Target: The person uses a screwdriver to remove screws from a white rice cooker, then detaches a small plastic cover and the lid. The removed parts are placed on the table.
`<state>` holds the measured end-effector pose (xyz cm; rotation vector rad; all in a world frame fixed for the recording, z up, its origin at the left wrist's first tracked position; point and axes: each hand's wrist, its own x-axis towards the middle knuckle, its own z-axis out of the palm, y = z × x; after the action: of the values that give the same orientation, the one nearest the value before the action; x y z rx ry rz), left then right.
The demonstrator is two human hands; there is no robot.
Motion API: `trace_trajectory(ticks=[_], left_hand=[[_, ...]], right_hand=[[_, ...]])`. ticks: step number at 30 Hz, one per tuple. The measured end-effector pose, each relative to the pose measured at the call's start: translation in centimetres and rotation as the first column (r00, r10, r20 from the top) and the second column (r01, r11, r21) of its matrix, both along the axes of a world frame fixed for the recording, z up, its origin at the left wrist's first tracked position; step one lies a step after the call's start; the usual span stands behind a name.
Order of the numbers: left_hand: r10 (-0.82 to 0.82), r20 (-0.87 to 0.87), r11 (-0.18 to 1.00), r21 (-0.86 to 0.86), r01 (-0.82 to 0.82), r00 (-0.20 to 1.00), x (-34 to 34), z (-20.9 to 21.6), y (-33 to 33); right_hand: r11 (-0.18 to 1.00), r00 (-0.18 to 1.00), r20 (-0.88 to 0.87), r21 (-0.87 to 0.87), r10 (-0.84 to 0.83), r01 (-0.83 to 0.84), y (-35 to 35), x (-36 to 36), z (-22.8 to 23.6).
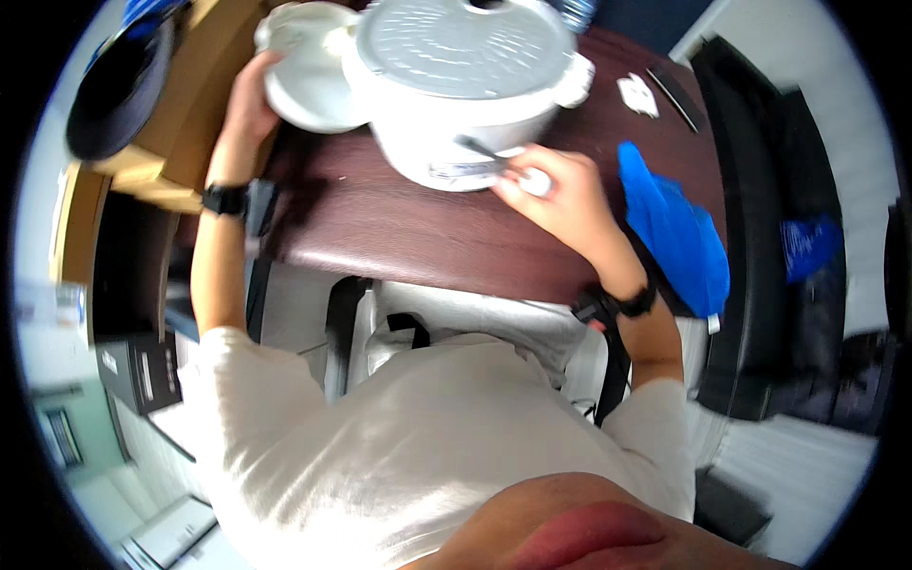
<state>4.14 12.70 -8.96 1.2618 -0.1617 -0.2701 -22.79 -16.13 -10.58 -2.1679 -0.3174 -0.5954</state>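
Observation:
My left hand (255,100) grips the left rim of a shallow white bowl (318,95) at the far left of the table. Close against that bowl stands a large round white tub (456,133) under a grey ribbed lid (465,47). In front of the tub, my right hand (565,195) is closed around a slim tool with a white rounded end (537,182) and a dark tip pointing left. Motion blurs the tool, so its exact kind is unclear. Its tip overlaps the tub's lower front; whether they touch, I cannot tell.
The dark red-brown table (399,228) carries a blue cloth (670,228) at right, with a small white item (637,96) and a dark flat bar (674,98) beyond. Cardboard boxes (204,104) border the left side. A black sofa (760,313) runs along the right.

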Motion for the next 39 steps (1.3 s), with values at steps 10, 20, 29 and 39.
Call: trace_trajectory(ticks=[10, 20, 29, 39], left_hand=[[0.129, 0.13, 0.99, -0.072, -0.121, 0.983, -4.5, 1.7, 3.8], [0.196, 0.312, 0.978, -0.132, -0.162, 0.93, -5.0, 0.7, 5.5], [0.369, 0.297, 0.927, -0.192, -0.323, 0.881, -8.9, 3.4, 8.1], [0.268, 0.225, 0.942, -0.267, -0.206, 0.937, -13.5, 4.1, 6.7]], right_hand=[[0.966, 0.99, 0.049, 0.229, -0.133, 0.119, 0.6, 3.3, -1.0], [0.943, 0.99, -0.028, 0.302, -0.136, 0.138, 0.8, 7.1, -3.5], [0.945, 1.0, -0.021, 0.327, 0.014, -0.007, 3.1, 16.2, -4.2], [0.905, 0.945, -0.283, 0.425, 0.163, -0.029, 0.1, 13.6, -1.3]])
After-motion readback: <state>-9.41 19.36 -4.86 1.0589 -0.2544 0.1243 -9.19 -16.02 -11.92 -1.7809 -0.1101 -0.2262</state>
